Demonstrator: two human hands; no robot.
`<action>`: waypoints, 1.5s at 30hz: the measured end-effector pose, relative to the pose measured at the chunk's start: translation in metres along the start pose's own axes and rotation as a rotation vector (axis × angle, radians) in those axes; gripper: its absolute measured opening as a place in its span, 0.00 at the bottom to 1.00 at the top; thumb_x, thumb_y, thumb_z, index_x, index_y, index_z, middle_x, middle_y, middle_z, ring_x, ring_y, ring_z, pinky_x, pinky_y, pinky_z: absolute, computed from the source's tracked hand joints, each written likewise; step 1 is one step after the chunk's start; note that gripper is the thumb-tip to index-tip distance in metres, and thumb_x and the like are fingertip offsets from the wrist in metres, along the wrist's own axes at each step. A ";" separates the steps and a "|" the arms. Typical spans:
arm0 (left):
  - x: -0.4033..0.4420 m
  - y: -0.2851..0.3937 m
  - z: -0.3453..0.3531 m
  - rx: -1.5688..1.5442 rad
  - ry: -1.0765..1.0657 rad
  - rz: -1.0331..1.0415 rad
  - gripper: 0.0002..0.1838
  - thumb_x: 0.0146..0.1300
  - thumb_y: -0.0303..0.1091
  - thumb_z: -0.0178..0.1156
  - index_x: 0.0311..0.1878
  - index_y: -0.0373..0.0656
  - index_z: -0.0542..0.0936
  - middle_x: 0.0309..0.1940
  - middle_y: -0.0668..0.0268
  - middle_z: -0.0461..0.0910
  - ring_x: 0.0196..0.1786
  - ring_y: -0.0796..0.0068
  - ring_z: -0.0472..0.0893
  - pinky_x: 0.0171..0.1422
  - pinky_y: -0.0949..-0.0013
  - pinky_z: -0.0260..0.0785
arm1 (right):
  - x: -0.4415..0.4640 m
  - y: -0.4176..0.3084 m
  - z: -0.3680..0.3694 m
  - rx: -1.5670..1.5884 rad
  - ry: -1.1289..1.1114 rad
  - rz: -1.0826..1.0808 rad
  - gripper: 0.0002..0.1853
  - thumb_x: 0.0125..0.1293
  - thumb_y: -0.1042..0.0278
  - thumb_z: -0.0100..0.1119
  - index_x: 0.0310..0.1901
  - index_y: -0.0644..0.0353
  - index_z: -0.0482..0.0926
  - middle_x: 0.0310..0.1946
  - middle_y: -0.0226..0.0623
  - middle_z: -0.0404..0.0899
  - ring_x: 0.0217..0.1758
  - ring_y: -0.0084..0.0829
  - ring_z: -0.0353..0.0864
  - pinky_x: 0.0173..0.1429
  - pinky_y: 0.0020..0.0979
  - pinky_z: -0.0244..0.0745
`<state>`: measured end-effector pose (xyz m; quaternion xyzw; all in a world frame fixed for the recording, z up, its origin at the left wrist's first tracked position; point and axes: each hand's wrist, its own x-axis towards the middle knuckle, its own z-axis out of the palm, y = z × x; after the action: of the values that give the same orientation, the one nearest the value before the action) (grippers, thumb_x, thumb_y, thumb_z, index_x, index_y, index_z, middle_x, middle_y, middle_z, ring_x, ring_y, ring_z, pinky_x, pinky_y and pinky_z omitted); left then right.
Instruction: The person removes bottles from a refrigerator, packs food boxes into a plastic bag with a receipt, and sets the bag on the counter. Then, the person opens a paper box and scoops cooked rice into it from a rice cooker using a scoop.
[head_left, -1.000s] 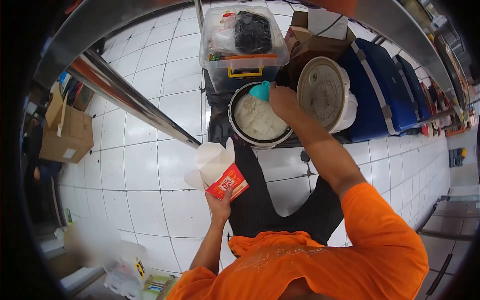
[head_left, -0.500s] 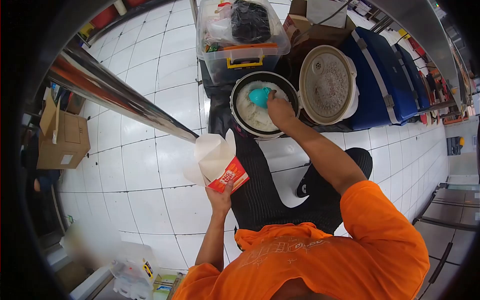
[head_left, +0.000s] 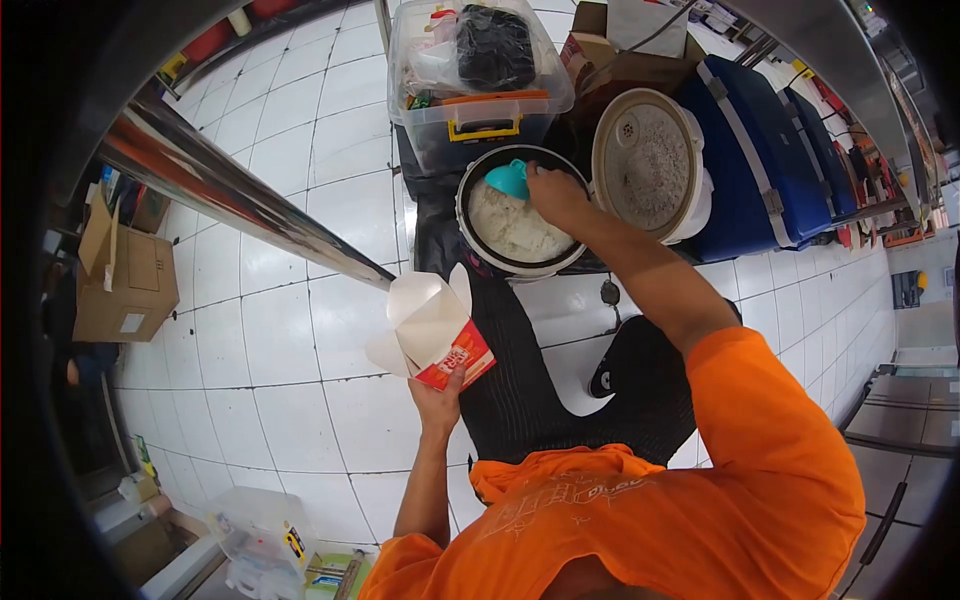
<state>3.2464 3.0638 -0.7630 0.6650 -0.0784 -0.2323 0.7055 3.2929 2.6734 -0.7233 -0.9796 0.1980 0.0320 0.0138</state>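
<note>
My left hand grips the lower part of a red and white paper food box, its white flaps spread wide and its mouth facing up. As far as I can see inside, only bare white card shows. My right hand is closed on the handle of a teal scoop, held over the far side of a rice cooker. White rice lies in the cooker below the scoop. The scoop is tilted, and its hollow is hidden from me.
The cooker's lid stands open on its right. Behind is a clear plastic bin with bagged things, beside a cardboard box. Blue cooler boxes stand to the right. A shiny metal pole slants in from the left.
The scoop has moved towards the far rim of the cooker and turned, baring more of the rice. The food box has barely shifted in my left hand.
</note>
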 end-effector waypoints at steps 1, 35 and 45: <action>-0.004 0.004 -0.002 0.009 -0.015 -0.020 0.29 0.62 0.26 0.71 0.62 0.31 0.68 0.52 0.54 0.80 0.52 0.67 0.82 0.59 0.65 0.75 | -0.005 0.002 0.008 -0.006 -0.069 0.015 0.22 0.66 0.76 0.51 0.62 0.74 0.70 0.43 0.57 0.84 0.46 0.52 0.87 0.50 0.47 0.83; 0.003 -0.019 0.004 0.073 -0.049 -0.009 0.39 0.62 0.26 0.71 0.70 0.34 0.58 0.64 0.52 0.71 0.64 0.64 0.75 0.71 0.62 0.69 | -0.020 0.009 -0.006 0.544 -0.735 0.030 0.11 0.60 0.73 0.61 0.43 0.70 0.80 0.21 0.40 0.78 0.20 0.33 0.79 0.24 0.37 0.74; 0.015 0.005 0.016 0.200 -0.100 0.038 0.43 0.55 0.26 0.75 0.69 0.35 0.59 0.63 0.52 0.71 0.64 0.62 0.75 0.69 0.59 0.69 | -0.034 0.033 -0.014 1.055 -0.917 0.192 0.10 0.66 0.70 0.59 0.46 0.64 0.80 0.18 0.25 0.68 0.16 0.17 0.65 0.21 0.27 0.63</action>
<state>3.2540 3.0428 -0.7591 0.7181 -0.1488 -0.2427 0.6350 3.2497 2.6553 -0.7079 -0.7081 0.2468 0.3425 0.5661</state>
